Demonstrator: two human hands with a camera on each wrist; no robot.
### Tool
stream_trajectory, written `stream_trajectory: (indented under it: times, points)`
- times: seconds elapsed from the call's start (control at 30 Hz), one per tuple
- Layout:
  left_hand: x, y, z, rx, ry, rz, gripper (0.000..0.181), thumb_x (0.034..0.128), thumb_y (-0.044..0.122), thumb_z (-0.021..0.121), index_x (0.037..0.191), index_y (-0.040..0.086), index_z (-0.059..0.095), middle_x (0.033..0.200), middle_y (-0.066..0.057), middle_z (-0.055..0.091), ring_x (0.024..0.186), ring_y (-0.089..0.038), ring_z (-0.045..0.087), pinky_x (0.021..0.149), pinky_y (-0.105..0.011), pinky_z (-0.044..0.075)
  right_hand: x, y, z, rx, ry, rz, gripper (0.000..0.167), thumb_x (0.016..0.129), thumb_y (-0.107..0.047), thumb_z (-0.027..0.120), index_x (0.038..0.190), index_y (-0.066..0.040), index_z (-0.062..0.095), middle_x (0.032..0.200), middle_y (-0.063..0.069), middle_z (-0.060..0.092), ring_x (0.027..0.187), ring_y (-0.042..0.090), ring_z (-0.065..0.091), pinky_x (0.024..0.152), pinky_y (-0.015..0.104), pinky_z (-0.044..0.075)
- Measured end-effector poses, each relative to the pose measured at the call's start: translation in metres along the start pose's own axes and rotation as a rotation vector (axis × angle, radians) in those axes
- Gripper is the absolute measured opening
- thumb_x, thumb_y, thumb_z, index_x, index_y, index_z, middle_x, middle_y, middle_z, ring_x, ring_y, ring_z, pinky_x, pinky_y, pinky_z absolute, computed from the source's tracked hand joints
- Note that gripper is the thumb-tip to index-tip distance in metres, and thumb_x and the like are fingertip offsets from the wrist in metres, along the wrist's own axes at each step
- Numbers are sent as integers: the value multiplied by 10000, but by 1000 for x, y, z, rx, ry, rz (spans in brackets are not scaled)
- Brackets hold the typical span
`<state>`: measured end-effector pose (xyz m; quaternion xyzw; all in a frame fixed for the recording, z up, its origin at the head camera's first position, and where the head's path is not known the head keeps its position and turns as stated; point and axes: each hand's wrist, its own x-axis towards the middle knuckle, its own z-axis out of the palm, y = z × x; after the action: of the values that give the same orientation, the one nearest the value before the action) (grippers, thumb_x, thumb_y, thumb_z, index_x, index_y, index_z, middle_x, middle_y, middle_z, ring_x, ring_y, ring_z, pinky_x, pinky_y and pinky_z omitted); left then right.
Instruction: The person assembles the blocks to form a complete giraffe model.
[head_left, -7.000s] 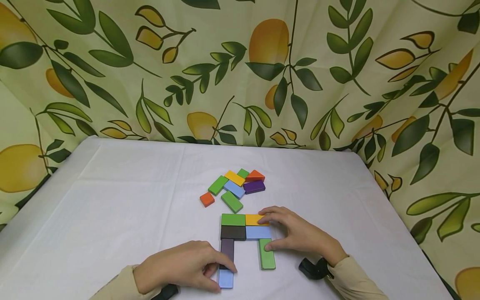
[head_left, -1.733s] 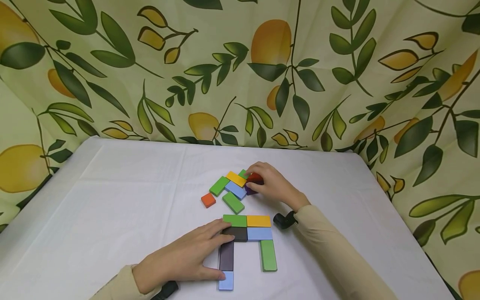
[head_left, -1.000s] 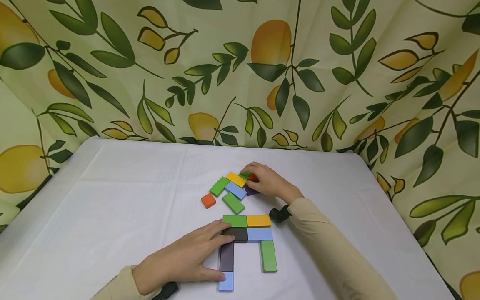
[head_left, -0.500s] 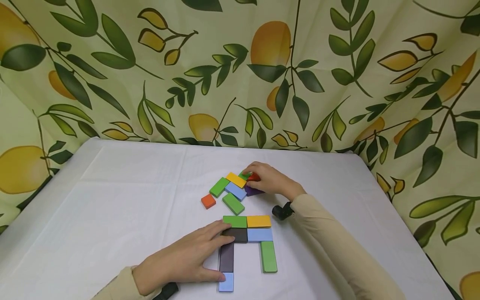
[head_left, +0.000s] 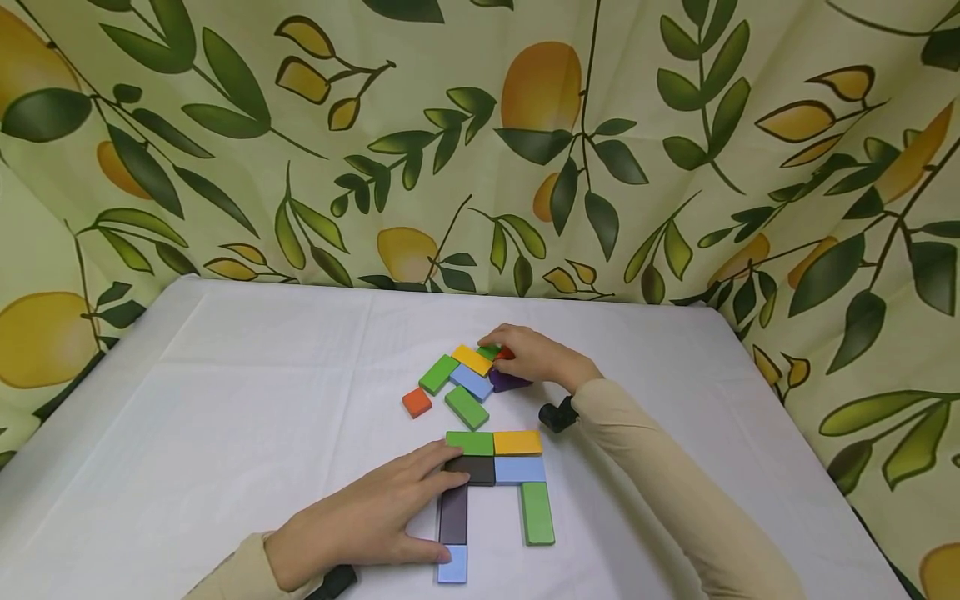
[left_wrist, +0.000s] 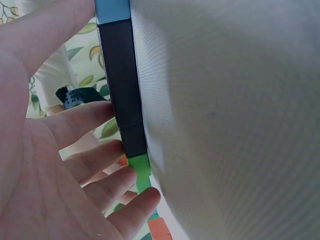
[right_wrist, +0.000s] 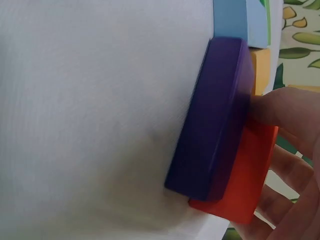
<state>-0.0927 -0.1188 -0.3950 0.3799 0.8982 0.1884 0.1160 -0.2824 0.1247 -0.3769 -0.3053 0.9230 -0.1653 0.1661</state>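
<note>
My left hand (head_left: 367, 517) lies over the left side of an arrangement of flat wooden blocks. Its thumb touches the small light-blue block (head_left: 453, 567), and its fingertips meet the black block (head_left: 480, 471) and the edge of the green block (head_left: 471, 442). At the far cluster, my right hand (head_left: 542, 357) bends its fingers over a small green block (head_left: 489, 352) and a red triangular block (right_wrist: 245, 175). Its thumb touches the red block beside the purple block (right_wrist: 207, 120). Whether it grips either piece is hidden. A dark purple block (head_left: 453, 515) stands under the left palm's edge.
The arrangement also has a yellow block (head_left: 517, 442), a light-blue block (head_left: 520, 469) and a green block (head_left: 537, 513). Loose in the cluster are another yellow block (head_left: 472, 360), a blue block (head_left: 472, 382), green blocks and an orange cube (head_left: 416, 402). White cloth (head_left: 225, 400) covers the table.
My right hand has left the arrangement for the far cluster, then shifted slightly left from the red block toward the small green one. My left hand has slid up the arrangement and since stayed still.
</note>
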Motion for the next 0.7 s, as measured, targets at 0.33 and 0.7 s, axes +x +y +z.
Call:
stream_trajectory:
  times: [0.33,0.7]
  points:
    - [0,1,-2,-19,-20,-20,750,858,660,621,1440,202,505,1585,-13,339,1497,-240,300,1170,-468,366,3,-1,-2,1,13,40,388,951,-192,667,1326,-107,610,1376,94,592,1158,232,544,1095,410,454]
    - [-1,1,-2,-22,-20,-20,752,860,662,616,1443,200,502,1588,-17,336,1499,-241,296,1171,-470,364,6,-7,2,-63,44,43,386,930,-184,691,1304,-106,634,1282,95,644,1101,205,572,1064,373,483]
